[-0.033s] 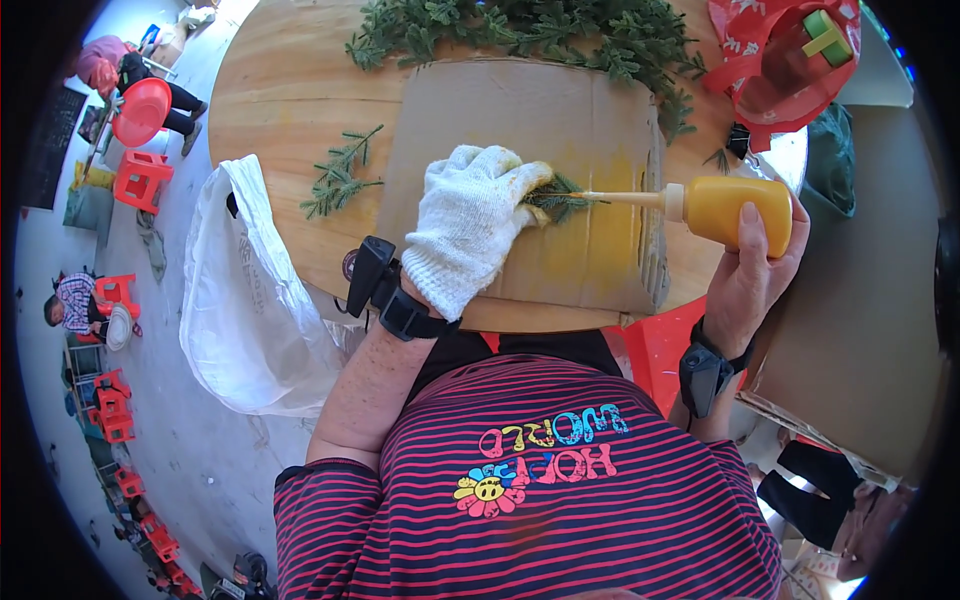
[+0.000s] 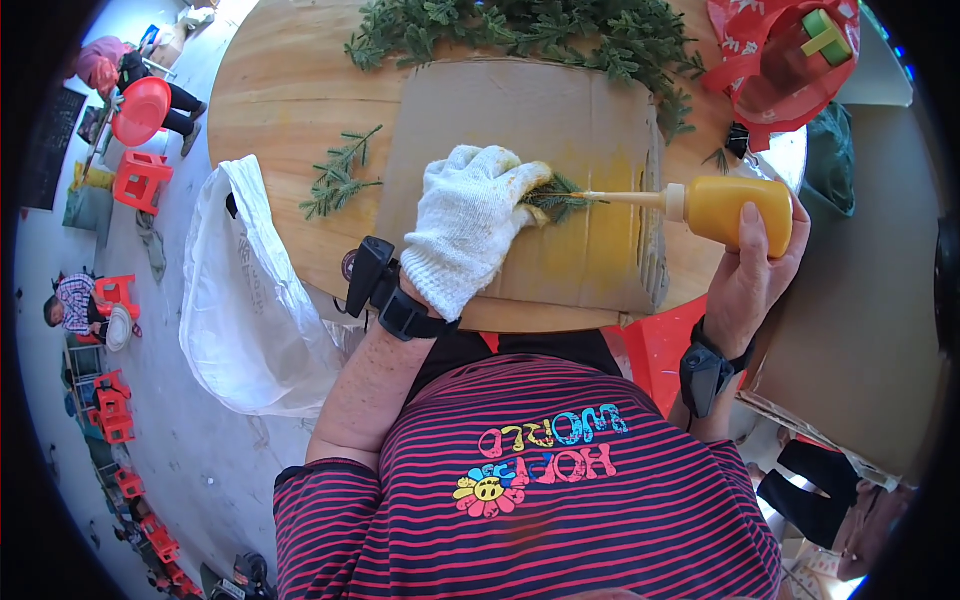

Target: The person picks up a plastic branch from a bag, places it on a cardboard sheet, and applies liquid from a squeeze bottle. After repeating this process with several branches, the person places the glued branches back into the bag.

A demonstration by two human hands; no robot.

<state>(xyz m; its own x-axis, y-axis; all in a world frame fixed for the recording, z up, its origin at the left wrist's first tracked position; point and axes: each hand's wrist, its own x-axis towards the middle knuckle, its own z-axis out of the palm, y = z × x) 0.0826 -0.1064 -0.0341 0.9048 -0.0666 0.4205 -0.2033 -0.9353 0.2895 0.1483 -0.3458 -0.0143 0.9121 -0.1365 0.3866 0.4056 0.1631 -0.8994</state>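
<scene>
My left hand [image 2: 468,228] wears a white knitted glove with yellow stains on the fingers. It is closed on a small green artificial pine sprig [image 2: 556,197], held over a sheet of cardboard [image 2: 450,110] smeared with yellow. My bare right hand [image 2: 758,250] grips a squeeze bottle [image 2: 735,212] of yellow liquid, lying level. The bottle's long thin nozzle points left, its tip at the sprig. A loose pine sprig [image 2: 343,175] rests on the wooden table left of the cardboard.
A heap of green pine sprigs [image 2: 540,35] covers the table's far side. Far right stands a red plastic bag [image 2: 770,85] with a green-lidded container. A white plastic bag [image 2: 250,310] hangs at the table's left edge. Red stools [image 2: 143,180] and other people are at far left.
</scene>
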